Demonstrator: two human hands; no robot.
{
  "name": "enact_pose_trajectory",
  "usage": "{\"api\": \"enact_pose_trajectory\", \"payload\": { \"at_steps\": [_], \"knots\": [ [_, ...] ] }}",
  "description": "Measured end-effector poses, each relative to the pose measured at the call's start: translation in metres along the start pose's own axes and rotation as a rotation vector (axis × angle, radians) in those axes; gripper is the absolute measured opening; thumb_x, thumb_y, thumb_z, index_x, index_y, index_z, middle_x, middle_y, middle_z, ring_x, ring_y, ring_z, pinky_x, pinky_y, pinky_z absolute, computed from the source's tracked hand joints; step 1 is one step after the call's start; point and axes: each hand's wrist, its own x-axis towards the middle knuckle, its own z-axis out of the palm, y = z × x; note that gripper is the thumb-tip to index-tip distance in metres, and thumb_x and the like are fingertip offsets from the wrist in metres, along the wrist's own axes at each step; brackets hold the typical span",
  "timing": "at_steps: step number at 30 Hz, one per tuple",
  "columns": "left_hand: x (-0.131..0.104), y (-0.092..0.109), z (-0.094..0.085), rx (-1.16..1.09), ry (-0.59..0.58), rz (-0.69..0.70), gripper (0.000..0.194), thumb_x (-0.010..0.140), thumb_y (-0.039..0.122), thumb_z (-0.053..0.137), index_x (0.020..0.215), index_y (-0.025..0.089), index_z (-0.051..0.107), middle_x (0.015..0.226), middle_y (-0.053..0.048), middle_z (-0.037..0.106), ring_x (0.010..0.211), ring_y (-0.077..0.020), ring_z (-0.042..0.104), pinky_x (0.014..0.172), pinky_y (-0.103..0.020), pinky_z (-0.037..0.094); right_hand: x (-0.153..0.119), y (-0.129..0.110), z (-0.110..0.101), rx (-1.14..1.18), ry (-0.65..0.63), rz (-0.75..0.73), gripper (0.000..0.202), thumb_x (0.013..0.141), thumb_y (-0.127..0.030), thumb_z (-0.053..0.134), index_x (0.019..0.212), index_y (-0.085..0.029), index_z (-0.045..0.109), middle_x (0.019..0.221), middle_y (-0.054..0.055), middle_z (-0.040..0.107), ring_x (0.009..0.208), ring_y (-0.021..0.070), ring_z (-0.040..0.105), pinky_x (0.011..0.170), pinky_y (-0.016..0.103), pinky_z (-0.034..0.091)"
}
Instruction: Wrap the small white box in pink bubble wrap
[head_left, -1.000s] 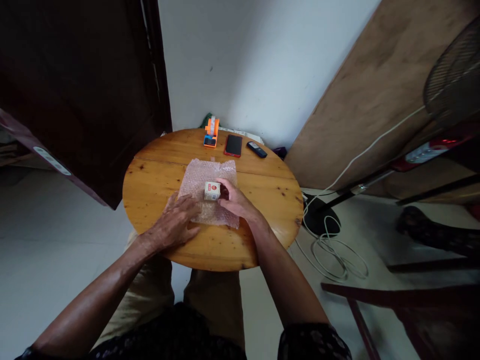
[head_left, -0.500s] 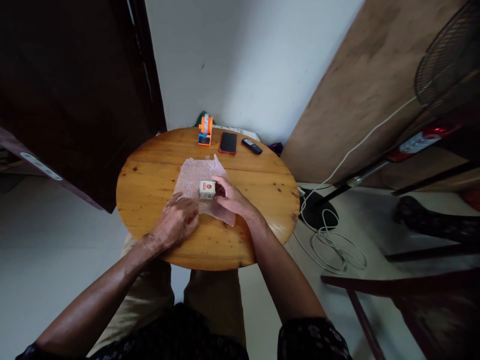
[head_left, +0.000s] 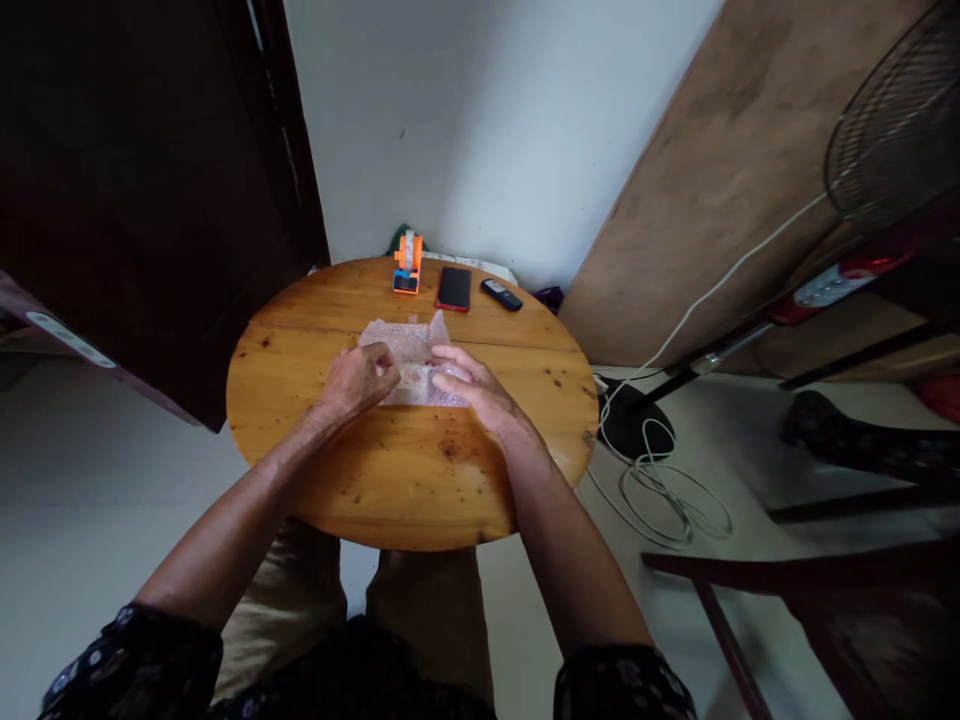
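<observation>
A sheet of clear bubble wrap (head_left: 405, 340) lies on the round wooden table (head_left: 420, 470), its near part folded up and over. The small white box is covered by the folded layer, so I cannot make out its print. My left hand (head_left: 360, 380) is closed in a pinch on the left part of the fold. On the other side my right hand (head_left: 480, 392) touches the wrap, thumb and fingers spread apart around its right part. A loose corner of the sheet sticks up beyond the right fingers.
Along the table's far edge stand an orange and blue tape dispenser (head_left: 408, 264), a dark phone in a red case (head_left: 453, 289) and a small dark handset (head_left: 501, 294). To the right are a standing fan (head_left: 892, 130), a coiled white cable (head_left: 667, 490) and a dark wooden chair (head_left: 750, 570).
The bubble wrap's near edge has been folded away from me over the box, which was uncovered before. My left hand has moved forward with it; my right hand has shifted slightly right.
</observation>
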Motion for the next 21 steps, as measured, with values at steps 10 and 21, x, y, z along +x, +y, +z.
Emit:
{"api": "enact_pose_trajectory", "payload": {
  "at_steps": [10, 21],
  "knots": [
    [0.007, -0.013, 0.008, -0.308, -0.039, 0.004, 0.020, 0.071, 0.039, 0.062, 0.073, 0.019, 0.066, 0.071, -0.001, 0.068, 0.066, -0.0173, 0.058, 0.060, -0.027, 0.042, 0.008, 0.014, 0.015, -0.072, 0.235, 0.012, 0.023, 0.069, -0.041, 0.069, 0.075, -0.020, 0.061, 0.062, -0.004, 0.055, 0.057, 0.0110, 0.047, 0.054, 0.024, 0.034],
    [0.009, -0.006, 0.020, -0.616, -0.131, -0.056, 0.021, 0.068, 0.036, 0.067, 0.065, 0.017, 0.059, 0.064, 0.001, 0.059, 0.059, -0.0105, 0.049, 0.056, -0.023, 0.038, 0.007, 0.012, 0.015, -0.067, 0.213, 0.042, 0.024, 0.068, -0.043, 0.069, 0.074, -0.020, 0.061, 0.059, -0.005, 0.053, 0.055, 0.0113, 0.046, 0.053, 0.024, 0.033]
  ]
}}
